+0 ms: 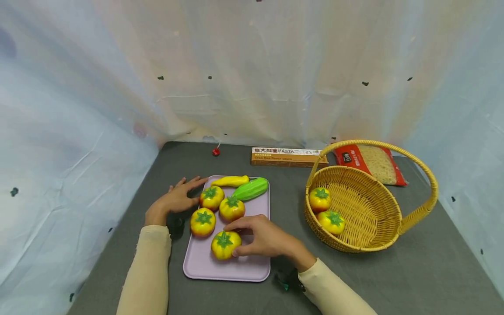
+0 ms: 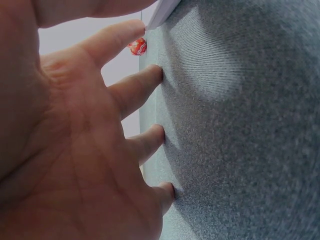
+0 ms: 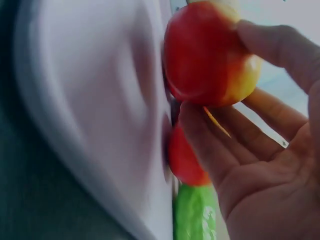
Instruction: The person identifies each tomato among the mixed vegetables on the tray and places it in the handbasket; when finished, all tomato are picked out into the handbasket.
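Observation:
A mauve tray (image 1: 252,269) bears several yellow-red tomatoes with green leafy tops, a yellow pepper-like vegetable (image 1: 230,181) and a green gourd-like vegetable (image 1: 250,189). My right hand (image 1: 264,236) grips the front tomato (image 1: 226,245) between thumb and fingers, from its right side. In the right wrist view the thumb presses that tomato (image 3: 200,55) and the fingers curl behind it. My left hand (image 1: 177,197) is spread at the tray's left edge, beside the back-left tomato (image 1: 211,197). Its fingertips (image 2: 156,135) rest on the grey tabletop in the left wrist view.
Right of the tray stands a wicker basket (image 1: 368,210) with a tall handle, holding two tomatoes (image 1: 330,222) at its left side. Behind are a pasta box (image 1: 287,157), a red pasta bag (image 1: 370,164) and a small red lollipop (image 1: 216,152). Pale sheeting (image 1: 260,87) surrounds the table.

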`<control>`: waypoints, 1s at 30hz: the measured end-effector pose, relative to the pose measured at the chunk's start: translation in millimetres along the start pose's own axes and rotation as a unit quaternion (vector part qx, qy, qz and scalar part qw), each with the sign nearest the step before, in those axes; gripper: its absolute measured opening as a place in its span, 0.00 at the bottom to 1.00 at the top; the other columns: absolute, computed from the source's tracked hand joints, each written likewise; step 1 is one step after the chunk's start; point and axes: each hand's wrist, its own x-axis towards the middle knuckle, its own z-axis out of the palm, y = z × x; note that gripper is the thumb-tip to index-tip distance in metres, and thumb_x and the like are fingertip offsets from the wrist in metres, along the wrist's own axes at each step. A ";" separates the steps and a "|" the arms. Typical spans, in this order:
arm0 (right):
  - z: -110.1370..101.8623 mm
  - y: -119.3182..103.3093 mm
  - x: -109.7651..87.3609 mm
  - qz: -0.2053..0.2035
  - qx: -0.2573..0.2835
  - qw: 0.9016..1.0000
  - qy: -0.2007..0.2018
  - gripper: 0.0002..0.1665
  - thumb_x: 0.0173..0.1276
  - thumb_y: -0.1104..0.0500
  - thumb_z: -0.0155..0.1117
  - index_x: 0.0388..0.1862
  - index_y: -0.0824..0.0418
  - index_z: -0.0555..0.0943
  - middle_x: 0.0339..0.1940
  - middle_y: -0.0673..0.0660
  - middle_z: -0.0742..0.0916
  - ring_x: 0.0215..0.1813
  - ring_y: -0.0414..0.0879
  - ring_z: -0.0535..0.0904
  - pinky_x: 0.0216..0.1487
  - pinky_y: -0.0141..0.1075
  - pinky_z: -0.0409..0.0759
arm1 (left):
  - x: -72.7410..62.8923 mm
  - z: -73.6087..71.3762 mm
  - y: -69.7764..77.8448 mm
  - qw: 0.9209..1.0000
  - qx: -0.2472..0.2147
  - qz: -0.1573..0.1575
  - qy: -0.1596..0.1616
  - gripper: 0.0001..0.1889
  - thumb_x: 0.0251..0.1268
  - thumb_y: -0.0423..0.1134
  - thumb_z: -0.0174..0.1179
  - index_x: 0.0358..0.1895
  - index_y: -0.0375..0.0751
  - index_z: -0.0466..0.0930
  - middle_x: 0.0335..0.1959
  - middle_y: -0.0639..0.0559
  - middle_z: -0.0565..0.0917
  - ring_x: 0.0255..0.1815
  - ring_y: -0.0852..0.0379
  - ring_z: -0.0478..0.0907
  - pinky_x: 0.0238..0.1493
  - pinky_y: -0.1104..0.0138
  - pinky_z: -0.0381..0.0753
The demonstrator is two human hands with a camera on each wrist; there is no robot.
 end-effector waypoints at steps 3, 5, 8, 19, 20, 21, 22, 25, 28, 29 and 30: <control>-10.2 -1.6 -16.1 0.007 0.061 0.998 0.006 0.32 0.69 0.57 0.82 0.71 0.51 0.85 0.69 0.49 0.88 0.67 0.39 0.85 0.71 0.40 0.85 | 0.7 1.2 0.2 1.000 0.000 -0.003 0.000 0.39 0.78 0.45 0.60 0.89 0.57 0.60 0.92 0.37 0.50 0.90 0.22 0.33 0.80 0.21 0.26; -19.7 -3.0 -31.1 0.011 0.086 0.996 0.018 0.32 0.70 0.58 0.80 0.72 0.51 0.84 0.71 0.49 0.87 0.68 0.41 0.85 0.71 0.39 0.85 | 1.2 1.5 0.6 1.000 -0.002 -0.003 0.000 0.39 0.78 0.45 0.60 0.89 0.57 0.60 0.92 0.37 0.50 0.90 0.22 0.33 0.80 0.21 0.26; -36.8 -4.3 -59.2 0.016 0.093 0.994 0.050 0.32 0.73 0.57 0.78 0.74 0.51 0.83 0.72 0.50 0.87 0.70 0.43 0.85 0.71 0.36 0.84 | 1.8 1.9 0.9 1.000 -0.003 -0.002 0.000 0.39 0.78 0.45 0.60 0.89 0.57 0.60 0.92 0.37 0.50 0.90 0.22 0.33 0.80 0.21 0.26; -96.4 -5.6 -170.3 0.048 0.060 0.979 0.190 0.31 0.74 0.68 0.74 0.73 0.55 0.83 0.69 0.55 0.88 0.62 0.43 0.88 0.63 0.32 0.87 | 0.5 1.5 0.9 1.000 -0.001 0.000 0.004 0.39 0.78 0.45 0.61 0.89 0.57 0.61 0.92 0.36 0.51 0.90 0.21 0.34 0.80 0.20 0.27; -100.7 -5.8 -179.3 0.055 0.053 0.977 0.199 0.30 0.74 0.69 0.73 0.74 0.57 0.82 0.69 0.54 0.88 0.62 0.42 0.88 0.62 0.32 0.88 | 0.5 1.7 1.0 1.000 -0.001 0.000 0.004 0.38 0.78 0.45 0.61 0.89 0.57 0.61 0.92 0.36 0.51 0.90 0.21 0.34 0.80 0.20 0.27; -105.0 -6.0 -187.9 0.064 0.049 0.975 0.208 0.30 0.75 0.69 0.72 0.74 0.58 0.82 0.69 0.52 0.88 0.63 0.41 0.88 0.61 0.32 0.89 | 0.5 2.0 1.0 1.000 -0.001 0.000 0.004 0.38 0.78 0.45 0.60 0.89 0.57 0.61 0.92 0.36 0.51 0.90 0.21 0.34 0.80 0.20 0.27; -109.0 -6.3 -196.0 0.073 0.046 0.973 0.214 0.30 0.75 0.70 0.71 0.75 0.59 0.81 0.69 0.50 0.88 0.62 0.41 0.89 0.60 0.32 0.89 | 0.0 1.8 1.3 1.000 -0.002 -0.001 0.004 0.38 0.78 0.45 0.60 0.89 0.57 0.61 0.92 0.36 0.51 0.90 0.21 0.34 0.80 0.20 0.26; -119.8 -5.4 -217.2 0.100 0.017 0.967 0.233 0.30 0.77 0.70 0.69 0.76 0.62 0.80 0.69 0.42 0.87 0.62 0.37 0.89 0.56 0.31 0.90 | -0.5 2.6 1.1 1.000 -0.002 -0.002 0.004 0.39 0.78 0.44 0.60 0.89 0.57 0.61 0.92 0.36 0.51 0.90 0.21 0.33 0.80 0.21 0.26; -126.0 -3.4 -231.8 0.115 -0.019 0.960 0.254 0.31 0.77 0.70 0.69 0.77 0.61 0.79 0.70 0.40 0.86 0.62 0.33 0.88 0.55 0.28 0.90 | -1.3 2.1 1.4 1.000 -0.003 -0.002 0.006 0.39 0.77 0.43 0.60 0.89 0.56 0.60 0.92 0.35 0.51 0.90 0.21 0.33 0.80 0.21 0.26; -127.5 -2.0 -235.8 0.116 -0.031 0.958 0.259 0.32 0.77 0.70 0.69 0.78 0.61 0.79 0.71 0.40 0.85 0.62 0.32 0.87 0.55 0.27 0.89 | -1.3 2.0 1.4 1.000 -0.003 -0.002 0.006 0.39 0.77 0.43 0.60 0.89 0.56 0.60 0.92 0.35 0.51 0.90 0.21 0.33 0.80 0.21 0.26; -128.6 -0.8 -239.1 0.120 -0.040 0.956 0.265 0.32 0.77 0.70 0.70 0.78 0.60 0.79 0.71 0.40 0.85 0.62 0.31 0.87 0.55 0.26 0.88 | -1.3 1.9 1.5 1.000 -0.003 -0.002 0.006 0.39 0.77 0.43 0.60 0.89 0.56 0.61 0.92 0.34 0.51 0.90 0.21 0.33 0.80 0.20 0.26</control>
